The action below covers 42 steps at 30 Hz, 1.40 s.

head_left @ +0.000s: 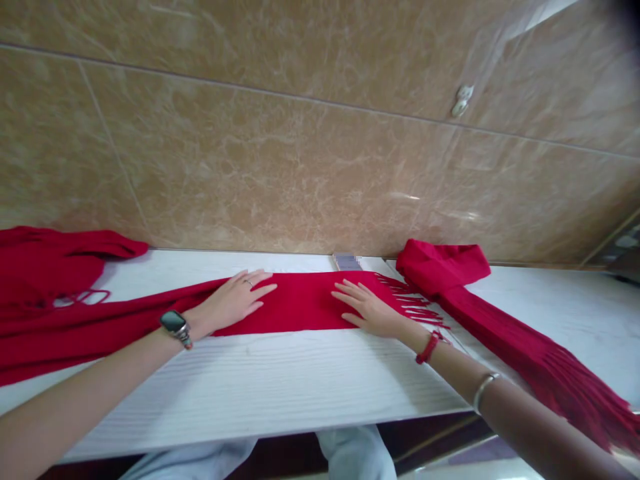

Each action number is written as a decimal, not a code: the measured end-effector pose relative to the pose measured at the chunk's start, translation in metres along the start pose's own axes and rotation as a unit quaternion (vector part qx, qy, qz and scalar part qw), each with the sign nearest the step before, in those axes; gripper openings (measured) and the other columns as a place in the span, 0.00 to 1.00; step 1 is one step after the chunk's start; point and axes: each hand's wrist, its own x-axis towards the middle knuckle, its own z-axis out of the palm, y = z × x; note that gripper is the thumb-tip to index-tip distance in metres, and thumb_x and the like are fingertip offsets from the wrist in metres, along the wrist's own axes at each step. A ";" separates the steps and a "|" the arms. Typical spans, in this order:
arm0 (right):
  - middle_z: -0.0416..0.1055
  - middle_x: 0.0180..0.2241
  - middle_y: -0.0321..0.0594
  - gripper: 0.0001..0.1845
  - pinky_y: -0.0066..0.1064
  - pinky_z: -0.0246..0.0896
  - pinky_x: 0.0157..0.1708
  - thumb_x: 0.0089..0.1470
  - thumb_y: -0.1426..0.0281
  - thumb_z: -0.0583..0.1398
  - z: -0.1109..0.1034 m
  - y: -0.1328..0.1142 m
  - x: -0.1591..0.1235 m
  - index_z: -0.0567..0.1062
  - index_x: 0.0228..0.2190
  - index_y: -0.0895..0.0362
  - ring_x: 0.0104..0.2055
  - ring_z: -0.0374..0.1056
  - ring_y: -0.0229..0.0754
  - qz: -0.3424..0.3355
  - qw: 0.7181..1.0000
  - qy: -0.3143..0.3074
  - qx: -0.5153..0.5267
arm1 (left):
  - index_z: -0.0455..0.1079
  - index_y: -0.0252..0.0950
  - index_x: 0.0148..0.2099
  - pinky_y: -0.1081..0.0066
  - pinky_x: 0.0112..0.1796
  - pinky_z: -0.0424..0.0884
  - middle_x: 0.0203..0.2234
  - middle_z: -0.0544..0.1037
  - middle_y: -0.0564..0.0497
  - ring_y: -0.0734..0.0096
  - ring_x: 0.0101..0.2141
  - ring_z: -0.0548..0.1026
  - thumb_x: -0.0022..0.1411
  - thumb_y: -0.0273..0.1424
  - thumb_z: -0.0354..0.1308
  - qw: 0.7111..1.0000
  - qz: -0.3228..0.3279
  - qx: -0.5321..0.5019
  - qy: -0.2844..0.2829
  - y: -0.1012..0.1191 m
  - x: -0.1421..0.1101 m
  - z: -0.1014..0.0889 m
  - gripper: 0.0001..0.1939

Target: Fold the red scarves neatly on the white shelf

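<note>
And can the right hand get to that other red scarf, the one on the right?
Probably yes. The right hand holds nothing and rests on the flat red scarf; only that scarf's low fringe seems to lie between it and the other scarf.

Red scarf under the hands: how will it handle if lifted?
Probably floppy: the scarf gathers into folds toward the left. Likely light, since its spread-out part looks thin. Its loose fringe would probably dangle and might tangle.

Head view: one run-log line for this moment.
left hand: on red scarf | right hand: same scarf, near fringe | second scarf: at right
</note>
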 end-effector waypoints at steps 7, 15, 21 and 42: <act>0.47 0.61 0.42 0.25 0.49 0.38 0.58 0.62 0.60 0.40 0.001 -0.019 -0.024 0.52 0.59 0.51 0.63 0.40 0.44 0.029 0.996 -0.073 0.030 | 0.45 0.42 0.64 0.54 0.56 0.46 0.63 0.45 0.48 0.60 0.61 0.43 0.67 0.37 0.39 0.976 -0.096 -0.091 -0.172 0.021 -0.034 0.008 0.25; 0.45 0.62 0.40 0.26 0.50 0.38 0.58 0.61 0.58 0.41 -0.006 -0.029 -0.081 0.50 0.59 0.48 0.63 0.40 0.45 0.033 0.993 -0.097 0.063 | 0.43 0.44 0.65 0.52 0.56 0.42 0.63 0.42 0.47 0.57 0.62 0.39 0.66 0.44 0.40 0.966 -0.079 -0.151 -0.197 0.068 -0.068 -0.030 0.28; 0.49 0.61 0.40 0.28 0.52 0.40 0.58 0.57 0.54 0.47 -0.003 -0.030 -0.052 0.58 0.57 0.48 0.62 0.42 0.50 0.010 0.994 -0.072 0.077 | 0.44 0.45 0.64 0.52 0.57 0.42 0.63 0.42 0.47 0.57 0.62 0.40 0.65 0.44 0.42 0.965 -0.115 -0.157 -0.174 0.046 -0.119 -0.057 0.27; 0.55 0.59 0.44 0.24 0.51 0.42 0.58 0.60 0.60 0.47 0.012 -0.090 0.017 0.60 0.56 0.52 0.61 0.47 0.48 -0.076 0.991 -0.035 0.104 | 0.51 0.37 0.63 0.54 0.56 0.45 0.62 0.46 0.40 0.56 0.61 0.44 0.64 0.45 0.38 0.929 -0.283 -0.068 -0.228 -0.064 -0.134 -0.040 0.29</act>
